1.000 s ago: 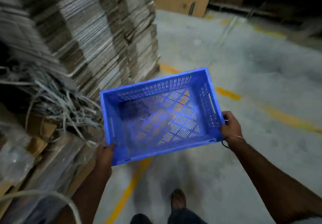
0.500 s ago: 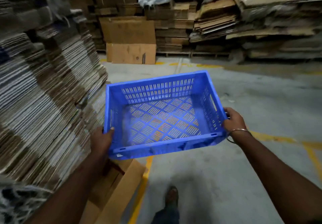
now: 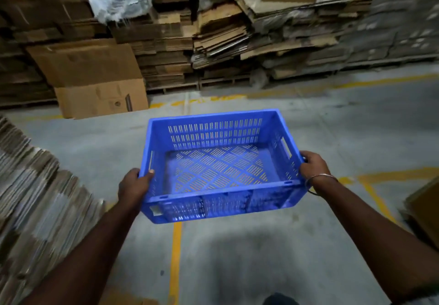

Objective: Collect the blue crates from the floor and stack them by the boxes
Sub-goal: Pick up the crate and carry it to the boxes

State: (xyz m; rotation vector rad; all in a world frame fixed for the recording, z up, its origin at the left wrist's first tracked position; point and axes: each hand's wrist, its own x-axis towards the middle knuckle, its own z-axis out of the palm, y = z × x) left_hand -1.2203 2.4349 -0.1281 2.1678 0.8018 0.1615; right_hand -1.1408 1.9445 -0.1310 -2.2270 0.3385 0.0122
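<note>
An empty blue crate (image 3: 218, 206) with slotted walls and floor hangs in the air in front of me, above the concrete floor. My left hand (image 3: 133, 184) grips its left short side, thumb over the rim. At the right short side, my right hand (image 3: 313, 165) holds the crate by the handle slot, a metal bangle on that wrist. The crate is level and roughly centred in the view.
A leaning stack of flattened cardboard (image 3: 35, 200) fills the left edge. Ahead, an open cardboard box (image 3: 99, 95) stands on the floor before pallets piled with flattened boxes (image 3: 237, 36). Another brown box (image 3: 422, 212) sits at the right edge. Yellow lines (image 3: 175, 255) mark the floor.
The view has turned right and lifted, from the cardboard stack on the left toward the back wall of boxes. The crate stayed in both hands and came level.
</note>
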